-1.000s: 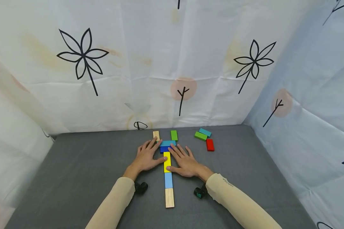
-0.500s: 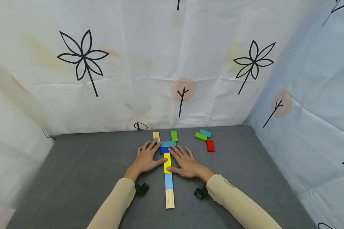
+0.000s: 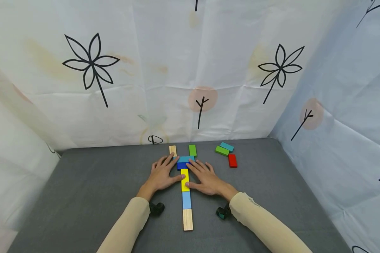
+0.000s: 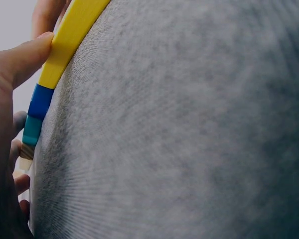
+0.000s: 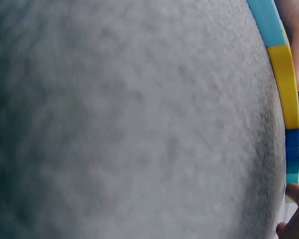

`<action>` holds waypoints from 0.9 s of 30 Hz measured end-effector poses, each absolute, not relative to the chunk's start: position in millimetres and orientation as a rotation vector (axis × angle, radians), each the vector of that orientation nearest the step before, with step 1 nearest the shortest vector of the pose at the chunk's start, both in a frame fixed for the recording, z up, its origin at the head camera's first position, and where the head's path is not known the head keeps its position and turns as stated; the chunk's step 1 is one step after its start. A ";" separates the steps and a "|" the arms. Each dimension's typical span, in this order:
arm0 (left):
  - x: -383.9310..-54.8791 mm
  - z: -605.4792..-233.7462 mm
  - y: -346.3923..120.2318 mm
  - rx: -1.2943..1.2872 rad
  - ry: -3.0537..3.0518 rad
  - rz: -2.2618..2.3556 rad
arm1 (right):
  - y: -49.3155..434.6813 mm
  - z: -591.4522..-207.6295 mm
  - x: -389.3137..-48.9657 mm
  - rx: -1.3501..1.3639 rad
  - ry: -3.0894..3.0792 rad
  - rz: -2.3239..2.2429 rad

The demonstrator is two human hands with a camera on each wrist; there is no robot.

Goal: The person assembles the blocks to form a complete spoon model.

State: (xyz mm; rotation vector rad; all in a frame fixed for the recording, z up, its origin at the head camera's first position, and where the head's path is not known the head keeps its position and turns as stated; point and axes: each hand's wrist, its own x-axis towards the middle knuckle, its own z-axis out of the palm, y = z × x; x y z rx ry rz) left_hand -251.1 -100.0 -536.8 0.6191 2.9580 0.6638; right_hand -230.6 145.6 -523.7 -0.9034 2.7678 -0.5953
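In the head view a line of flat blocks runs toward me: a teal block [image 3: 185, 159] lies crosswise, then a dark blue block [image 3: 182, 166], a yellow block [image 3: 185, 171], a light blue block [image 3: 186, 200] and a wooden block [image 3: 188, 219]. My left hand [image 3: 159, 176] lies along the left side, thumb tip on the yellow block, fingers reaching the teal block and the upper wooden block [image 3: 172, 149]. From the right, my right hand [image 3: 208, 180] sets its thumb at the yellow block and its fingertips by the dark blue and teal blocks. Both hands have extended fingers.
A green block [image 3: 192, 150] stands off the teal block's right end. Farther right lie a loose red block [image 3: 232, 160], another green block [image 3: 222, 151] and another teal block [image 3: 227, 146]. A patterned white cloth [image 3: 164, 70] hangs behind the grey table [image 3: 98, 182].
My right hand's thumb has shifted slightly forward and right along the yellow block. The left hand and the blocks look the same.
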 end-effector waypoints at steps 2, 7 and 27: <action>-250.5 -536.7 -100.0 0.616 2.957 0.667 | 147.1 -523.0 -230.7 -0.912 2.788 -0.626; -250.1 -537.3 -100.1 0.609 2.961 0.683 | 153.5 -520.0 -231.1 -0.906 2.831 -0.688; -250.8 -537.7 -102.1 0.622 2.961 0.691 | 228.8 -522.1 -247.2 -0.286 3.278 -0.972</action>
